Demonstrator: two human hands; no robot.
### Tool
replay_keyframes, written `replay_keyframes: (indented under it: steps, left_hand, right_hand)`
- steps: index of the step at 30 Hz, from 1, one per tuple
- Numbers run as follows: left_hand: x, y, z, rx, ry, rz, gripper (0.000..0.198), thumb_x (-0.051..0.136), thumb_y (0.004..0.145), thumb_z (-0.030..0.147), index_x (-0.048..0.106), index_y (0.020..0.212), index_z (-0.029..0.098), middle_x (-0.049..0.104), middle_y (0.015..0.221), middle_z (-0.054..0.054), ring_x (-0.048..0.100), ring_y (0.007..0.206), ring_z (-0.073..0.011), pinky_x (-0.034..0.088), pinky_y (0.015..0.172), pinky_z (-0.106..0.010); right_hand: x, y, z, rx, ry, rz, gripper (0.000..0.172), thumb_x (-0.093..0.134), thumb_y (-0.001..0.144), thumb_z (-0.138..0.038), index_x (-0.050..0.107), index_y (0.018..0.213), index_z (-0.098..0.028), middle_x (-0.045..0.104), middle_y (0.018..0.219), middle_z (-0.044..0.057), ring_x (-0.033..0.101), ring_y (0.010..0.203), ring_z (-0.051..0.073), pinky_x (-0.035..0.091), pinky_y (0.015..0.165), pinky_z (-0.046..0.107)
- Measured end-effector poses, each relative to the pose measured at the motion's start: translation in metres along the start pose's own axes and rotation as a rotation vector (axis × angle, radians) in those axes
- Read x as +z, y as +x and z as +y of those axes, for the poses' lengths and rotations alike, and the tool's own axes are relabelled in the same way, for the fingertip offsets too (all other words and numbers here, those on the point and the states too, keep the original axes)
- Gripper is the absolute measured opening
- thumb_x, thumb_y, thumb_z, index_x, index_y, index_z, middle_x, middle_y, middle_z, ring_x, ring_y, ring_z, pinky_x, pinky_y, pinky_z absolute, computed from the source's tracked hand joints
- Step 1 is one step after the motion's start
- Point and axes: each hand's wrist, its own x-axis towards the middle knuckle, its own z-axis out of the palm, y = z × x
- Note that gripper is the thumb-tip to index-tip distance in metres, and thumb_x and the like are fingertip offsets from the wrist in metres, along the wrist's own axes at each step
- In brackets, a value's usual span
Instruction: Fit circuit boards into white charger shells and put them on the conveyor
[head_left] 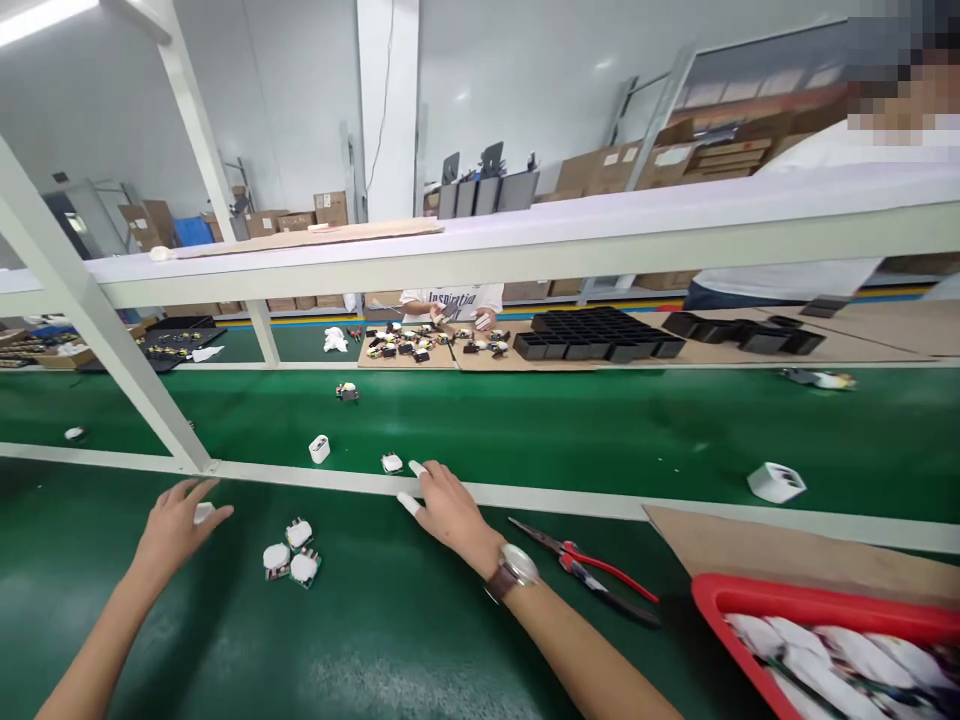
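My left hand (pixel 176 525) is over the green table at the left, fingers spread, with a small white piece (pixel 203 513) at its palm, between thumb and fingers; whether it is gripped is unclear. My right hand (pixel 448 508) reaches over the pale rail, its fingers apart and empty, white covers on two fingertips. Just left of those fingertips a small white-topped part (pixel 391 463) lies on the green belt. Three white-topped circuit pieces (pixel 298 533) lie together between my hands. A white oval housing (pixel 319 449) stands on the belt.
Red-handled pliers (pixel 585 570) lie right of my right wrist. A red bin (pixel 731 640) of white-topped parts fills the lower right. Another white housing (pixel 777 482) is on the belt. A slanted post (pixel 120 330) rises at left. Beyond are black trays (pixel 592 335) and people.
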Motion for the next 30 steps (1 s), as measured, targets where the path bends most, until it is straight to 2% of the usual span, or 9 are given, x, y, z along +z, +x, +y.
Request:
replay_keyframes:
  steps: [3, 6, 9, 11, 13, 17, 23, 27, 30]
  left_hand:
    - [0.010, -0.024, -0.019, -0.063, -0.104, -0.050, 0.060, 0.052, 0.092, 0.072, 0.076, 0.119, 0.024, 0.075, 0.117, -0.014, 0.077, 0.092, -0.0332, 0.063, 0.076, -0.041]
    - [0.013, -0.031, -0.001, -0.038, -0.204, 0.017, 0.051, 0.053, 0.094, 0.068, 0.077, 0.116, 0.028, 0.075, 0.118, -0.011, 0.077, 0.089, -0.0296, 0.063, 0.066, -0.034]
    - [0.001, -0.035, 0.053, 0.039, -0.351, 0.003, 0.048, 0.063, 0.095, 0.059, 0.067, 0.134, 0.032, 0.068, 0.134, -0.009, 0.073, 0.108, -0.0308, 0.064, 0.069, -0.033]
    - [-0.009, -0.041, 0.098, 0.129, -0.491, -0.113, 0.051, 0.065, 0.098, 0.049, 0.056, 0.146, 0.033, 0.066, 0.138, -0.009, 0.071, 0.118, -0.0288, 0.064, 0.091, -0.037]
    - [-0.015, -0.047, 0.139, 0.234, -0.566, -0.280, 0.056, 0.064, 0.100, 0.039, 0.047, 0.153, 0.034, 0.065, 0.141, -0.009, 0.070, 0.121, -0.0265, 0.061, 0.101, -0.039]
    - [-0.005, -0.061, 0.186, 0.390, -0.662, -0.452, 0.069, 0.066, 0.098, 0.024, 0.037, 0.161, 0.034, 0.061, 0.148, -0.011, 0.066, 0.129, -0.0275, 0.057, 0.109, -0.043]
    - [0.032, -0.089, 0.208, 0.450, -0.736, -0.508, 0.074, 0.065, 0.095, 0.016, 0.035, 0.161, 0.029, 0.057, 0.150, -0.014, 0.065, 0.130, -0.0276, 0.057, 0.109, -0.041]
    - [0.043, -0.102, 0.205, 0.444, -0.746, -0.480, 0.072, 0.065, 0.097, 0.019, 0.034, 0.162, 0.029, 0.059, 0.147, -0.015, 0.068, 0.124, -0.0285, 0.061, 0.101, -0.039]
    - [0.043, -0.106, 0.195, 0.417, -0.739, -0.444, 0.074, 0.066, 0.097, 0.021, 0.033, 0.163, 0.031, 0.060, 0.147, -0.014, 0.066, 0.127, -0.0303, 0.060, 0.105, -0.042]
  right_hand:
    - [0.013, 0.040, -0.008, 0.051, -0.011, -0.008, 0.022, 0.070, 0.096, -0.033, 0.071, 0.103, -0.012, 0.068, 0.103, 0.016, 0.065, 0.098, 0.030, 0.053, 0.089, 0.042]
    - [0.018, 0.058, -0.016, 0.051, 0.007, 0.008, 0.009, 0.067, 0.094, -0.017, 0.071, 0.100, -0.012, 0.068, 0.102, 0.015, 0.064, 0.099, 0.028, 0.052, 0.089, 0.038]
    - [0.012, 0.050, -0.028, -0.036, 0.059, 0.014, 0.019, 0.063, 0.090, -0.004, 0.072, 0.103, -0.015, 0.068, 0.109, 0.012, 0.062, 0.104, 0.024, 0.052, 0.094, 0.034]
    - [0.004, 0.034, -0.035, -0.102, 0.101, 0.008, 0.027, 0.057, 0.090, 0.000, 0.072, 0.105, -0.017, 0.069, 0.112, 0.010, 0.061, 0.107, 0.023, 0.051, 0.098, 0.034]
    - [-0.003, 0.015, -0.036, -0.145, 0.139, 0.002, 0.030, 0.052, 0.092, -0.001, 0.071, 0.108, -0.017, 0.069, 0.116, 0.011, 0.061, 0.111, 0.024, 0.052, 0.102, 0.038]
    - [-0.010, -0.017, -0.028, -0.188, 0.199, -0.013, 0.031, 0.052, 0.099, -0.010, 0.066, 0.126, -0.015, 0.066, 0.128, 0.016, 0.061, 0.119, 0.029, 0.052, 0.108, 0.050]
    - [0.005, -0.025, -0.037, -0.279, 0.294, -0.047, 0.051, 0.077, 0.092, -0.024, 0.060, 0.140, -0.021, 0.059, 0.147, 0.014, 0.057, 0.136, 0.030, 0.050, 0.115, 0.050]
    - [0.016, -0.007, -0.063, -0.251, 0.358, -0.061, 0.034, 0.072, 0.093, -0.016, 0.067, 0.126, -0.021, 0.066, 0.138, 0.012, 0.061, 0.130, 0.027, 0.050, 0.113, 0.043]
    - [0.012, -0.008, -0.075, -0.156, 0.363, -0.059, 0.028, 0.059, 0.099, -0.013, 0.066, 0.126, -0.018, 0.073, 0.120, 0.011, 0.069, 0.113, 0.023, 0.056, 0.099, 0.037]
